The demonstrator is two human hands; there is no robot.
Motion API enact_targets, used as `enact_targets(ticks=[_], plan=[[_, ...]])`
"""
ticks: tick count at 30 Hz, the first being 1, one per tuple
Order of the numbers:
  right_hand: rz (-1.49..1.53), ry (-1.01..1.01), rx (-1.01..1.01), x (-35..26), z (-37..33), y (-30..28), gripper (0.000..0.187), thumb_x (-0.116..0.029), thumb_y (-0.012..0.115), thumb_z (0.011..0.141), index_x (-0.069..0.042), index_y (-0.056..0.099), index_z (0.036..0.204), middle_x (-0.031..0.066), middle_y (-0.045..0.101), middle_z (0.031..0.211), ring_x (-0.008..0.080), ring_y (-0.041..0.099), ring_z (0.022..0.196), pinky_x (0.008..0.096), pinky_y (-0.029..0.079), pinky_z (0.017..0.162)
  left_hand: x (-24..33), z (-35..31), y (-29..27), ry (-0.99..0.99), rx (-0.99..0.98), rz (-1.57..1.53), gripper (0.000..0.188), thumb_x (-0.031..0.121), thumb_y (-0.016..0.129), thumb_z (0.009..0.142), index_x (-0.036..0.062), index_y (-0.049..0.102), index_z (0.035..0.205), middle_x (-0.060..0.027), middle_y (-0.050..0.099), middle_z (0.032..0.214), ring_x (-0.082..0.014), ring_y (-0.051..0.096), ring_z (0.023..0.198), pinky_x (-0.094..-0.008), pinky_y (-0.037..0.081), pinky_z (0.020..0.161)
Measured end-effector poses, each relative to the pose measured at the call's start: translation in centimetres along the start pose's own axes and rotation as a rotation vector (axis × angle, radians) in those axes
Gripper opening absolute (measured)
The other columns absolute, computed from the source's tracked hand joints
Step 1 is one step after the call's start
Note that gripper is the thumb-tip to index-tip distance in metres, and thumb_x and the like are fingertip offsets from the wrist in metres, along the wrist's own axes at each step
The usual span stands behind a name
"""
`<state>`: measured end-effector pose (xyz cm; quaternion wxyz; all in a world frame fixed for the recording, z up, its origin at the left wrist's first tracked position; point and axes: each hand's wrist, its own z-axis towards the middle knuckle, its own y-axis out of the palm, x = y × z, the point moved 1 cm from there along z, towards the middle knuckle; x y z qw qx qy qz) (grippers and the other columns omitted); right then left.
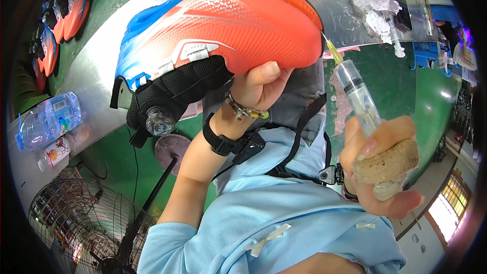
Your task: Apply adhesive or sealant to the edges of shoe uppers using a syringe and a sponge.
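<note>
A bright orange and blue sports shoe (253, 25) is held up on its side over the metal table, its black padded collar toward the lower left. My left hand (261, 83) is closed on its lower edge, near the forefoot. A clear round knob (161, 121) sits by the collar. In my right hand (375, 157) is a clear syringe (357, 94) with a yellow needle hub, tilted toward the shoe; its thin needle tip meets or nearly meets the sole edge at the toe. A tan, porous block (388, 162) with a whitish lump under it is also in the right hand.
Several similar shoes (76, 10) lie at the far left. A plastic bottle (53, 119) rests on the metal table (101, 71). Crumpled white tissue (375, 7) and a black box (399, 5) are at the far right. A caged fan (76, 218) stands at lower left.
</note>
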<state>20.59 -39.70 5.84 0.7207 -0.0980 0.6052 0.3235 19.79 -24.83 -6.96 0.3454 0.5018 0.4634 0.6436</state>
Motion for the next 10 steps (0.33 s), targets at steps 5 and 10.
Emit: enact_targets(ticks=[5, 10], plan=[[-0.036, 0.021, 0.023, 0.4, -0.3, 0.3, 0.077, -0.068, 0.056, 0.064, 0.004, 0.036, 0.082, 0.0063, 0.043, 0.053, 0.0107, 0.034, 0.040, 0.0216, 0.027, 0.042, 0.3, 0.6, 1.2, 0.042, 0.042, 0.029, 0.062, 0.026, 0.068, 0.071, 0.0068, 0.038, 0.122, -0.0087, 0.047, 0.122, -0.0222, 0.047, 0.112, -0.0474, 0.021, 0.106], [-0.051, -0.193, -0.268, 1.7, 1.5, 0.0, 0.073, -0.069, 0.053, 0.066, -0.001, 0.040, 0.090, 0.0077, 0.043, 0.046, 0.0115, 0.033, 0.035, 0.0202, 0.025, 0.038, 2.3, 0.7, 7.0, -0.033, 0.368, 0.111, 0.066, 0.034, 0.065, 0.073, 0.0062, 0.035, 0.125, -0.0094, 0.044, 0.126, -0.0214, 0.045, 0.114, -0.0448, 0.025, 0.104]])
